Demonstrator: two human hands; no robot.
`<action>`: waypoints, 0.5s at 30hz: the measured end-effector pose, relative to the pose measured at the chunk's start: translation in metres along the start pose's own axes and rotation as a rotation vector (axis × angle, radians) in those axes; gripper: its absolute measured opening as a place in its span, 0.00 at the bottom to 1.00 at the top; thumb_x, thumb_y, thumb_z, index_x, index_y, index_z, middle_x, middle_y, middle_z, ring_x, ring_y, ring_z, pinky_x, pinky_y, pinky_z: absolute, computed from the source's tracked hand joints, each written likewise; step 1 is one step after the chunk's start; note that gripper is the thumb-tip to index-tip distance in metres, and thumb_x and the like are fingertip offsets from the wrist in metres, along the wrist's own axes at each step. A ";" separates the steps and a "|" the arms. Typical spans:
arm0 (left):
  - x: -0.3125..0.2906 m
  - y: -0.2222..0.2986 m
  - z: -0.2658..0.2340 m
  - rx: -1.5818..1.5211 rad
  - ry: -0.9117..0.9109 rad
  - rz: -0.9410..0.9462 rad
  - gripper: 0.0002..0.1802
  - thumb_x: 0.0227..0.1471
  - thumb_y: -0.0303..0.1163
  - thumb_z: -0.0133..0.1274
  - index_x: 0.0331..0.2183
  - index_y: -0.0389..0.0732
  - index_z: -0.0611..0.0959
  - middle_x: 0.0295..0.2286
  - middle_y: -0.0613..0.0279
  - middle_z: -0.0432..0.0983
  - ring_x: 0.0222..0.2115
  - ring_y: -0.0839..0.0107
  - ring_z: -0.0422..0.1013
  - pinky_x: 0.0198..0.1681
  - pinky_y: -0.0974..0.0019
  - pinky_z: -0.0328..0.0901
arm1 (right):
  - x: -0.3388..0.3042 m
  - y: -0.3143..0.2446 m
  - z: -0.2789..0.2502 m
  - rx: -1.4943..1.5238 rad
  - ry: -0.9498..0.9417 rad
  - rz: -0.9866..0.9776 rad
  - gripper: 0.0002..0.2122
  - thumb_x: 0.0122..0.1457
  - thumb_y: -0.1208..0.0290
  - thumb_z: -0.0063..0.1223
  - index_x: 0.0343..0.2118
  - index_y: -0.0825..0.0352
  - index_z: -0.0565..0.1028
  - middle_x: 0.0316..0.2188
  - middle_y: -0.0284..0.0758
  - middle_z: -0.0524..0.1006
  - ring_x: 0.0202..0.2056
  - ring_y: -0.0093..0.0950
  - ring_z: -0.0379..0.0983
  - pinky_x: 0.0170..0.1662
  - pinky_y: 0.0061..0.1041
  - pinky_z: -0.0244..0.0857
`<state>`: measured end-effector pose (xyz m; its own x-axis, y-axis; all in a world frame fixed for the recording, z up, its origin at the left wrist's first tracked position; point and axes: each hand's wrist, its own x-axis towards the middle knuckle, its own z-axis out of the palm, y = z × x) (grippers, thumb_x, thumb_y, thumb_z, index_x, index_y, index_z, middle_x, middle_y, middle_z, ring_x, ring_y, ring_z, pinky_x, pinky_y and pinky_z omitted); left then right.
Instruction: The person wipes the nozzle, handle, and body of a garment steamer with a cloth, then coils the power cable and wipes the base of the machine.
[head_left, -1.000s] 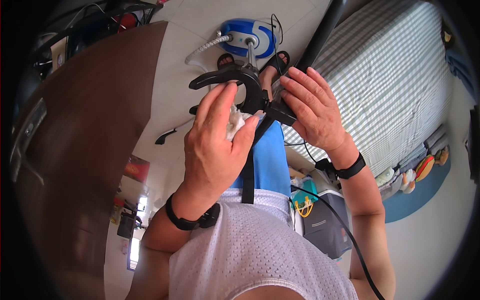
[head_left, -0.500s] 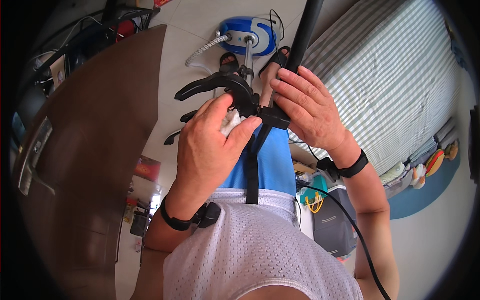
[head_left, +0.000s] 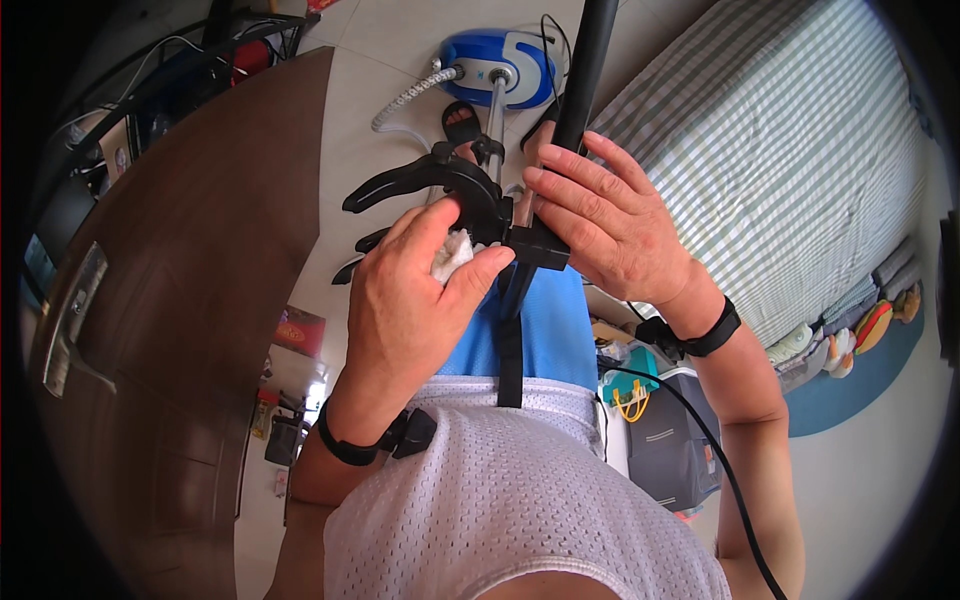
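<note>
A striped bed (head_left: 800,150) lies right, a blue steamer base (head_left: 500,62) on the floor. The right hand (head_left: 615,225) grips the black pole (head_left: 580,90); the left hand (head_left: 420,300) presses a white cloth (head_left: 452,255) against the hanger (head_left: 430,180), seemingly wiping it; working along its arm seems next.

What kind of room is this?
Most likely a bedroom at home. There is a bed with a striped cover, a brown wooden door, and a blue garment steamer on the tiled floor.
</note>
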<state>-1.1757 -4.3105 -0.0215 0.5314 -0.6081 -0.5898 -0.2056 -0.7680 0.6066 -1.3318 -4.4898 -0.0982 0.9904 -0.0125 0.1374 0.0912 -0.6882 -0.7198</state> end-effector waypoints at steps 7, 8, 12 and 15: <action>0.000 0.004 0.001 -0.019 -0.001 -0.037 0.23 0.49 0.30 0.68 0.47 0.33 0.82 0.39 0.48 0.83 0.39 0.56 0.81 0.44 0.62 0.72 | 0.000 0.002 0.003 -0.022 -0.012 0.009 0.15 0.51 0.74 0.58 0.43 0.67 0.78 0.55 0.38 0.77 0.61 0.39 0.71 0.66 0.48 0.60; 0.001 0.002 0.002 -0.019 -0.001 -0.036 0.23 0.49 0.30 0.68 0.47 0.33 0.82 0.39 0.48 0.83 0.39 0.56 0.81 0.44 0.62 0.72 | -0.001 0.002 0.004 -0.021 -0.007 0.008 0.15 0.51 0.74 0.57 0.43 0.68 0.78 0.55 0.38 0.77 0.61 0.39 0.71 0.66 0.48 0.60; 0.000 -0.001 0.005 -0.016 0.007 0.001 0.24 0.50 0.38 0.68 0.44 0.34 0.81 0.37 0.49 0.81 0.36 0.48 0.79 0.39 0.55 0.72 | 0.000 0.003 0.007 -0.031 -0.006 0.002 0.15 0.51 0.74 0.56 0.44 0.68 0.78 0.55 0.39 0.77 0.61 0.39 0.70 0.65 0.48 0.60; 0.000 0.000 0.008 -0.015 0.022 -0.029 0.23 0.50 0.38 0.69 0.43 0.35 0.81 0.36 0.50 0.81 0.36 0.49 0.79 0.38 0.55 0.72 | 0.000 0.004 0.010 -0.024 -0.028 0.018 0.15 0.51 0.74 0.55 0.44 0.68 0.77 0.55 0.39 0.77 0.61 0.39 0.70 0.65 0.48 0.61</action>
<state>-1.1818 -4.3121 -0.0261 0.5548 -0.5811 -0.5954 -0.1774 -0.7818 0.5977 -1.3303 -4.4853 -0.1084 0.9944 -0.0052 0.1052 0.0710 -0.7050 -0.7056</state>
